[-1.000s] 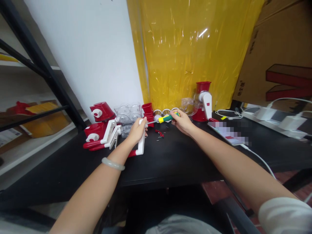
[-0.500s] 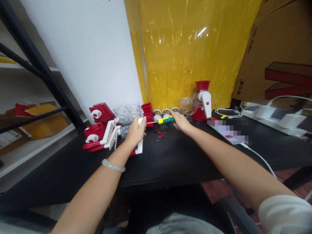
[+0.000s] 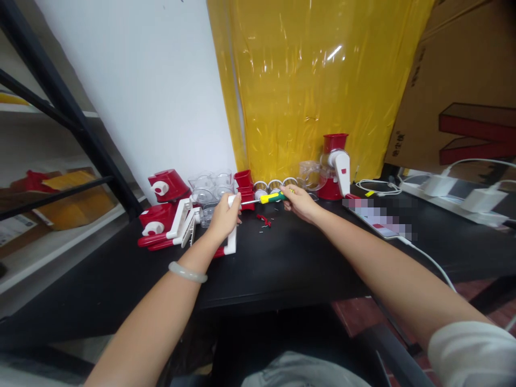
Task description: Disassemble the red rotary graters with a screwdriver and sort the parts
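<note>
My left hand (image 3: 224,216) is closed around a white crank handle (image 3: 231,243) with a red grip, its arm hanging down below my fingers. In my right hand (image 3: 300,202) is a screwdriver (image 3: 272,198) with a green and yellow handle, held level. Its metal shaft points left and meets the white end of the crank at my left fingers; the tip itself is hidden. Small red pieces (image 3: 264,220) and tiny screws or pins lie on the black table below the screwdriver. Behind it stand several metal grater drums (image 3: 275,186) and a red hopper part (image 3: 243,183).
Red housings (image 3: 168,185) and white crank handles (image 3: 181,221) are piled at left, beside clear plastic parts (image 3: 209,185). An assembled red rotary grater (image 3: 335,166) stands back right. Near it lie a phone (image 3: 374,220) on a cable and a power strip (image 3: 451,199).
My right hand has shifted its hold on the screwdriver, its fingers now wrapping further over the handle. The left hand and the crank stay nearly in place.
</note>
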Demonstrator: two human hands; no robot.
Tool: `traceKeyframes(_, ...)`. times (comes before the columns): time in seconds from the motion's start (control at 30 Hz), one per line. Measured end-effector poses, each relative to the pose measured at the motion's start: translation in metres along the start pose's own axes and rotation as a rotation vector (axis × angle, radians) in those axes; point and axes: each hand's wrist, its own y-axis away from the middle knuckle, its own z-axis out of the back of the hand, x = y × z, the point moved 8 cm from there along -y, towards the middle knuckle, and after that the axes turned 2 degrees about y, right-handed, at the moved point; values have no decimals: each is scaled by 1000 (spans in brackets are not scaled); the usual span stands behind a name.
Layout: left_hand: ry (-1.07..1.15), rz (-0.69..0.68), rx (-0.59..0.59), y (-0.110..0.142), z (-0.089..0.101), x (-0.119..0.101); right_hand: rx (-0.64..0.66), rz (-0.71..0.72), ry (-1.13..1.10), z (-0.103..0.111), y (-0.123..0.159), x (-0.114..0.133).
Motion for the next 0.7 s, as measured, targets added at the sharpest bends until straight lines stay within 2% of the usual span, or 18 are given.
traceKeyframes(0.23, 112, 81, 14, -4, -4, 9, -16, -88, -188, -2, 4, 2)
traceKeyframes(0.53, 204, 159, 59, -2, -12, 14, 24, -112, -195, -4, 10, 7)
traceKeyframes(0.63, 145, 134, 57, -1, -11, 11, 0, -135, -178, -4, 9, 7)
traceKeyframes(0.7, 45, 48, 30, 0, -6, 4, -38, -161, -112, -1, 8, 3)
